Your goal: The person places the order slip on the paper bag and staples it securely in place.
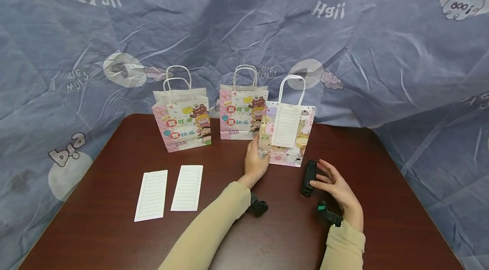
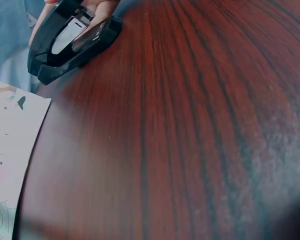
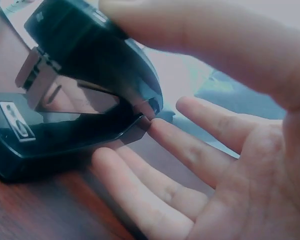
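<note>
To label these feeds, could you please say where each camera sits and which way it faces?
Head: worn on head, facing forward and down over the table; sleeves, left fingers, right fingers show.
Left wrist: worn there, facing across the table toward the stapler; right fingers show.
Right wrist: worn there, facing the stapler; right fingers show.
Both wrist views share the stapler.

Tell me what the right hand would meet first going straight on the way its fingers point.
The stapler, which the right hand already seems to touch. Beyond it, probably the nearest bag, though depth is hard to judge.
</note>
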Demonstrator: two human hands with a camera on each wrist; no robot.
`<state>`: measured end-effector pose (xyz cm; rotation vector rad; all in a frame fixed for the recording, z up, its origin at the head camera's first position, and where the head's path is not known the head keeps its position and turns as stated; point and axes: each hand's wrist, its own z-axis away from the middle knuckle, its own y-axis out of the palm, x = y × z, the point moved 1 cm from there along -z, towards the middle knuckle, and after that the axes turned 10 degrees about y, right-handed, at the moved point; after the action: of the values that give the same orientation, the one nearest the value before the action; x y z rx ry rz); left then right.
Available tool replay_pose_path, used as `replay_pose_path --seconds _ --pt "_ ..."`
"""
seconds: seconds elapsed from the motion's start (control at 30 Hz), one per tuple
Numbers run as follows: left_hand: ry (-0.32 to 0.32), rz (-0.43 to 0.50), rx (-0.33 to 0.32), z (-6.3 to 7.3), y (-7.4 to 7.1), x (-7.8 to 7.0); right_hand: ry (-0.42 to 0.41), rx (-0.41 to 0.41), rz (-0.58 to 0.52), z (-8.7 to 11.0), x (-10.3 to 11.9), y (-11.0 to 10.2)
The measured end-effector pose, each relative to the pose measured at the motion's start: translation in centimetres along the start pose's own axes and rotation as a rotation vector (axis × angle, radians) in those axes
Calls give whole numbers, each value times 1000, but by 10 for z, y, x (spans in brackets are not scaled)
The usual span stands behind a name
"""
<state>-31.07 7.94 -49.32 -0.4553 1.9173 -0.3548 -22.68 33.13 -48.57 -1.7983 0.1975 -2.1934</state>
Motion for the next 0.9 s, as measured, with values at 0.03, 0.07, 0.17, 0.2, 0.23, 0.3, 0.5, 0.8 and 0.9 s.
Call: replay_pose_path --seconds 0.03,0.07,0.17,0.2,0.23,0.3,0.5,0.8,0.9 --pt "-6 -11 -4 0 1 -1 1 -3 0 0 0 0" --pt "-6 -28 -11 0 2 -2 1 -6 3 0 1 -1" --pt "-18 -70 -1 0 5 -4 -7 -13 24 0 1 -1" --pt "-19 -79 10 0 6 -5 -9 -14 30 -1 0 -1" --pt "-16 -90 25 -1 7 -6 -15 -10 45 -1 0 -2" --pt "-2 -112 64 -2 9 -7 -16 -12 57 -1 0 -1" --pt "33 -195 205 -9 12 -10 -4 -8 27 0 2 1" --pt "-6 -181 286 -14 6 -10 34 -5 20 1 7 2" --pt "-7 -160 285 -14 4 -9 31 -9 21 2 7 0"
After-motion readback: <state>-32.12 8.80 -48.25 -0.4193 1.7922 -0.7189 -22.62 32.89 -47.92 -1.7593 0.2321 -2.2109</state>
